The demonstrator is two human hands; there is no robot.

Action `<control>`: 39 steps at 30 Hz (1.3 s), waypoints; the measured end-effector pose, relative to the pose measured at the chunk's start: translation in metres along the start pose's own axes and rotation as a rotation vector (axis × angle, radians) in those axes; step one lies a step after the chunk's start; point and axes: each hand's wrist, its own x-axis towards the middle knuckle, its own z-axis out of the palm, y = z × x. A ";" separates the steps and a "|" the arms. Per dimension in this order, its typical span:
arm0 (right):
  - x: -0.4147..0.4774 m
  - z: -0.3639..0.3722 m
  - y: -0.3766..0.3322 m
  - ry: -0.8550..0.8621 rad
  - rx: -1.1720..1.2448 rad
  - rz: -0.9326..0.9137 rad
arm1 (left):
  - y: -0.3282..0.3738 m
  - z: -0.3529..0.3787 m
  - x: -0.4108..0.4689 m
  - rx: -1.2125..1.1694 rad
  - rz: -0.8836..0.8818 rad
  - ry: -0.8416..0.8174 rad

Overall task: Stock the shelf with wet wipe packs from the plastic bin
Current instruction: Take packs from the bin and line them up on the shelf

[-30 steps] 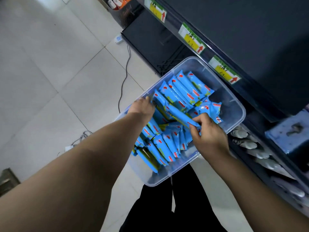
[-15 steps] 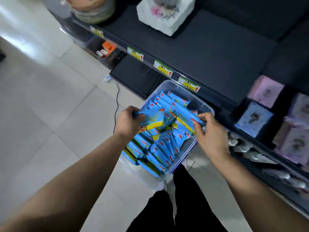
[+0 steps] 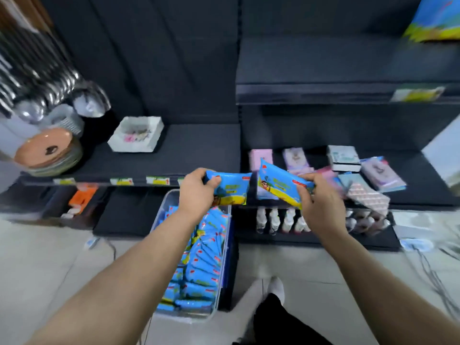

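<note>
My left hand [image 3: 196,192] grips a blue and yellow wet wipe pack [image 3: 232,189] by its left end, held up at the front edge of the dark shelf [image 3: 199,148]. In my right hand [image 3: 317,205] is a second blue wet wipe pack [image 3: 278,181], tilted, in front of the right shelf section. Below my hands the clear plastic bin [image 3: 171,197] stands on the floor, filled with several more blue packs [image 3: 204,260].
Stacked plates [image 3: 47,153] and a white box [image 3: 137,135] sit on the left shelf. Pastel tissue packs [image 3: 296,158] and boxes [image 3: 343,158] lie on the right shelf, small white bottles [image 3: 281,220] below. Cables [image 3: 438,277] trail on the tiled floor at right.
Both hands have lifted a wet wipe pack each out of the bin up to shelf height. The view has swung upward from the bin to the shelves.
</note>
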 end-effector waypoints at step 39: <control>0.266 -0.370 0.207 0.489 0.130 -0.123 | 0.450 0.320 0.095 -0.223 0.404 0.011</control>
